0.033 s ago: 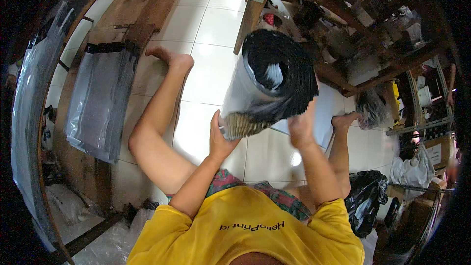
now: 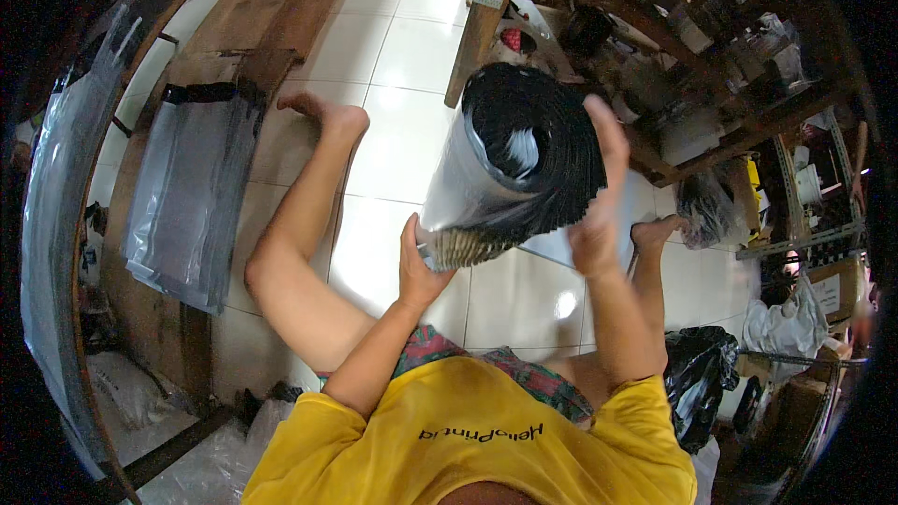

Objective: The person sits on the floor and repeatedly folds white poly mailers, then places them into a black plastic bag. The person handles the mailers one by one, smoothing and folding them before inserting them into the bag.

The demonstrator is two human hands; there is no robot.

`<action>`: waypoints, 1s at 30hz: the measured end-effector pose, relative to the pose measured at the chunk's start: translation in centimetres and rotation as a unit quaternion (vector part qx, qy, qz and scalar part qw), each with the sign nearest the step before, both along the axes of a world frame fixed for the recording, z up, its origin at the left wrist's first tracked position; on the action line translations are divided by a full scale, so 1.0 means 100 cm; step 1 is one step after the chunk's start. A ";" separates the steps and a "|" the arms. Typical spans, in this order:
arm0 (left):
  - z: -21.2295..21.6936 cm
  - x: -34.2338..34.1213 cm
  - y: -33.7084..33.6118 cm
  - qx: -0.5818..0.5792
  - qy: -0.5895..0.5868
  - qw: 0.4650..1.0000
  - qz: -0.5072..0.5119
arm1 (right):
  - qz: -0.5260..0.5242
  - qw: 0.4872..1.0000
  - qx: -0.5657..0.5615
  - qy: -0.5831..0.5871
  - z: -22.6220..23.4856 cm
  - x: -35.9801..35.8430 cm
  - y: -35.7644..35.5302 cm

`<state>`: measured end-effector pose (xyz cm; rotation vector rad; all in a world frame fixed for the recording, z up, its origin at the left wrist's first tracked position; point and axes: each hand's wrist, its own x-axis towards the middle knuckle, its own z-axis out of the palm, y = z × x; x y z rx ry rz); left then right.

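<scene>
A thick rolled bundle of plastic bags (image 2: 468,173), silvery grey outside with black layered edges, is held up before me, tilted. White material shows in its hollow centre. My left hand (image 2: 424,264) is closed on the bundle's lower left end, thumb upward along the side. My right hand (image 2: 603,196) is at the bundle's right side, with its fingers stretched upward beside the black edges and slightly blurred. Whether its palm presses on the layers, I cannot tell.
A stack of grey plastic bags (image 2: 192,196) lies on a brown wooden board (image 2: 234,19) at left. Below is white tiled floor (image 2: 412,112). Wooden shelving (image 2: 720,145) with clutter fills the right, near a black plastic bag (image 2: 700,379). My bare legs are spread around the bundle.
My right hand has moved up along the bundle's right side, and its fingers now show stretched out. The bundle has shifted very slightly downward; my left hand keeps its hold.
</scene>
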<state>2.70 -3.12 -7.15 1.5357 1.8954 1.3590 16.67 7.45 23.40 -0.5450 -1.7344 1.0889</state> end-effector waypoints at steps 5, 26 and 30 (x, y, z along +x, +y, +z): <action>0.002 0.003 0.007 0.013 0.013 0.999 0.042 | 0.058 0.963 0.183 -0.188 0.126 -0.032 0.032; 0.023 -0.015 0.009 -0.013 -0.076 0.996 -0.042 | 0.062 0.796 0.341 -0.497 0.131 -0.087 0.028; 0.008 0.007 0.011 0.006 -0.013 1.000 0.008 | 0.074 0.803 0.358 -0.471 0.127 -0.086 0.034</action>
